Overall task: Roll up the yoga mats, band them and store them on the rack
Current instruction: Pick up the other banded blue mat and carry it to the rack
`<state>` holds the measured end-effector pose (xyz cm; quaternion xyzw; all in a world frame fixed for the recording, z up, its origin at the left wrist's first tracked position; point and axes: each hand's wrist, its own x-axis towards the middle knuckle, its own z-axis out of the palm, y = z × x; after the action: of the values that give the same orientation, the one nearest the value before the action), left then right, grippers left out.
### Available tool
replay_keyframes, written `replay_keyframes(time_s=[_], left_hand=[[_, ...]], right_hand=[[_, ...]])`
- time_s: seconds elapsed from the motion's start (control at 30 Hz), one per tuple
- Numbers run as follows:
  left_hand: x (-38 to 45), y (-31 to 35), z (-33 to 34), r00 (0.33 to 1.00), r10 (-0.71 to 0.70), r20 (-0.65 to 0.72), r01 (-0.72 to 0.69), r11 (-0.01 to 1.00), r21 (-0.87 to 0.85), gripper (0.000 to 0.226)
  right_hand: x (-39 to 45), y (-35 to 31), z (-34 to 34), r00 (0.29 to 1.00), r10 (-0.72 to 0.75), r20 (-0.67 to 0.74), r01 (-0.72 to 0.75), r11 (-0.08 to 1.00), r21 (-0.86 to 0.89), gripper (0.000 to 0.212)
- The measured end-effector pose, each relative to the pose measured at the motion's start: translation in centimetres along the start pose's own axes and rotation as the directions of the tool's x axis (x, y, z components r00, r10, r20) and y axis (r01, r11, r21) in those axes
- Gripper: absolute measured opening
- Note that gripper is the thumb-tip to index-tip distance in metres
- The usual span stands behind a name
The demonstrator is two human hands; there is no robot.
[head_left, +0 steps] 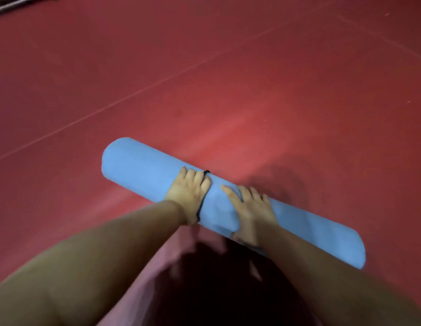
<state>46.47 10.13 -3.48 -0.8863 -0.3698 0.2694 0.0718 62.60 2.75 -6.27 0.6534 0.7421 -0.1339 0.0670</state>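
A rolled light-blue yoga mat (pixel 143 168) lies on the red floor, slanting from upper left to lower right. A thin black band (pixel 203 196) runs around the roll near its middle. My left hand (pixel 189 191) curls over the top of the roll just left of the band, its fingers touching it. My right hand (pixel 250 210) grips the roll just right of the band, thumb pointing toward the left hand and fingers wrapped over the far side. The image is somewhat blurred.
The red floor (pixel 251 78) with thin pale seam lines spreads all around. A dark object with a metal bar (pixel 9 4) shows at the top left corner. My dark-clothed legs (pixel 216 290) fill the bottom centre.
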Motion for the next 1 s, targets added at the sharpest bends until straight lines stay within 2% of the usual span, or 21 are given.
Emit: replay_keyframes(time_s=[0.07, 0.17, 0.27, 0.33, 0.47, 0.57, 0.77, 0.87, 1.0], left_hand=[[-4.2, -2.2, 2.4, 0.997, -0.036, 0.066, 0.037, 0.999, -0.005, 0.102], [-9.5, -3.9, 6.3, 0.988, -0.105, 0.109, 0.12, 0.983, -0.141, 0.113], [-11.3, -4.1, 8.8, 0.969, -0.156, 0.19, 0.212, 0.924, -0.319, 0.127], [-10.8, -4.4, 9.2, 0.97, -0.14, 0.199, 0.205, 0.91, -0.361, 0.132], [-10.5, -5.4, 9.6, 0.989, -0.052, 0.141, 0.088, 0.961, -0.263, 0.132], [-10.6, -5.8, 10.0, 0.999, -0.039, 0.036, 0.046, 0.97, -0.237, 0.125], [-11.3, -5.9, 8.8, 0.996, -0.055, -0.076, 0.035, 0.971, -0.238, 0.116], [-12.6, -6.8, 6.3, 0.98, -0.102, -0.172, 0.061, 0.971, -0.231, 0.114], [-16.2, -8.7, 1.5, 0.903, -0.271, -0.333, 0.176, 0.941, -0.288, 0.121]], right_hand=[[0.8, -3.6, 0.1, 0.978, -0.178, 0.106, 0.176, 0.984, 0.031, 0.113], [1.6, -6.6, 0.5, 0.937, -0.308, 0.165, 0.305, 0.951, 0.04, 0.12], [1.9, -7.3, 0.8, 0.93, -0.317, 0.188, 0.329, 0.944, -0.031, 0.123], [1.9, -7.5, 0.7, 0.943, -0.261, 0.208, 0.281, 0.957, -0.068, 0.126], [1.2, -8.6, 0.6, 0.959, -0.129, 0.254, 0.164, 0.979, -0.121, 0.139], [0.9, -8.9, 0.8, 0.968, -0.12, 0.222, 0.162, 0.97, -0.18, 0.135], [0.3, -7.9, -0.8, 0.97, -0.154, 0.19, 0.182, 0.973, -0.144, 0.124], [0.0, -7.3, -4.1, 0.973, -0.198, 0.122, 0.217, 0.96, -0.176, 0.121], [-1.0, -7.7, -11.9, 0.961, -0.276, 0.003, 0.263, 0.914, -0.31, 0.122]])
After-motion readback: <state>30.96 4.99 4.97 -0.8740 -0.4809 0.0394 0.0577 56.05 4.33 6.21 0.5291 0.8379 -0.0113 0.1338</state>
